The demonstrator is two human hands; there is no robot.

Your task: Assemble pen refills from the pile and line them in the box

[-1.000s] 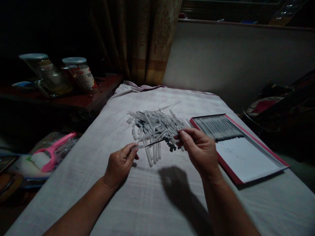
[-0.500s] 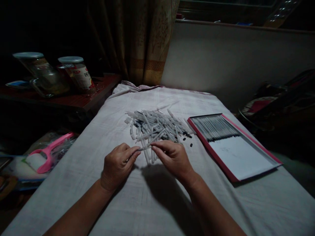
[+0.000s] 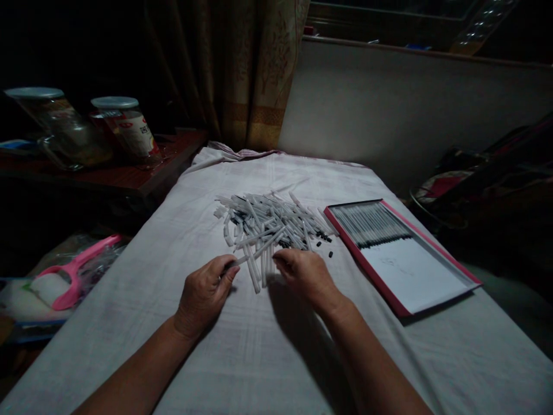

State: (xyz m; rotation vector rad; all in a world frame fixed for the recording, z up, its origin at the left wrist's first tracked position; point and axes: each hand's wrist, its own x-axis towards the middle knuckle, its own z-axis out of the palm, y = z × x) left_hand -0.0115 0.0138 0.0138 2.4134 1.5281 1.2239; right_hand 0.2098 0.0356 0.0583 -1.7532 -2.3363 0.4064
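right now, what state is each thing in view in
Left hand: closed on a pale tube
Right hand: bent, whether it holds anything unclear
Tube pile: loose, jumbled
Black pieces: scattered
Red-sided box: open, partly filled
Labelled jar: closed
Curtain: hanging in folds
Cloth: spread, slightly rumpled

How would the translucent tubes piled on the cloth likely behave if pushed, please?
The translucent tubes would probably roll, being slim and apparently round. They look fairly stiff, holding straight lines. Crossed over one another, they may drag neighbours along.
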